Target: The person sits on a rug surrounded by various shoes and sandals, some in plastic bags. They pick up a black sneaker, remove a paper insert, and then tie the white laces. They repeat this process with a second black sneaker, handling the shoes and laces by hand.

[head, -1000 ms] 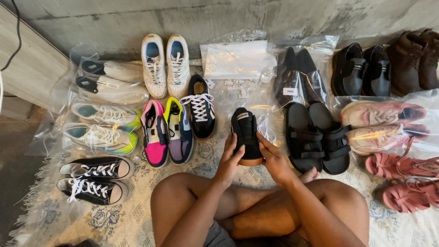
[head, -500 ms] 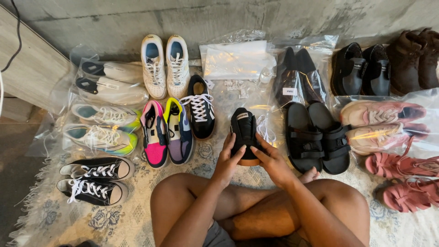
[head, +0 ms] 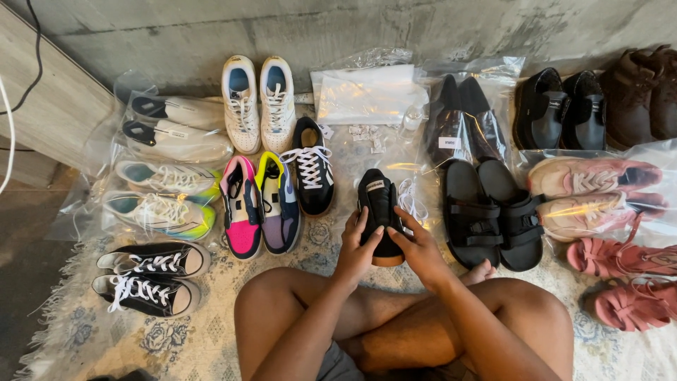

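Barely anything has shifted since half a second ago: both hands stay wrapped on the same black sneaker (head: 379, 212), maybe a touch lower on it, and the shoes around are where they were.

Head view, the only one: left hand (head: 356, 250) grips the sneaker's left side, fingers curled over the top, and right hand (head: 417, 248) clamps the right side near the heel, fingers closed on it. That sneaker sits on the patterned rug (head: 190, 331) just beyond the person's crossed legs, toe pointing far, gum sole edge showing at the near end. Loose white laces (head: 411, 199) lie just right of it.

Left of it is its match, a black sneaker with white laces (head: 311, 171), then a pink and yellow pair (head: 259, 204). Right of it are black strap sandals (head: 493, 212). Farther off, white sneakers (head: 258, 99) and a clear plastic bag (head: 368, 92) sit by the concrete wall. Bagged pale shoes are far left, pink ones far right.
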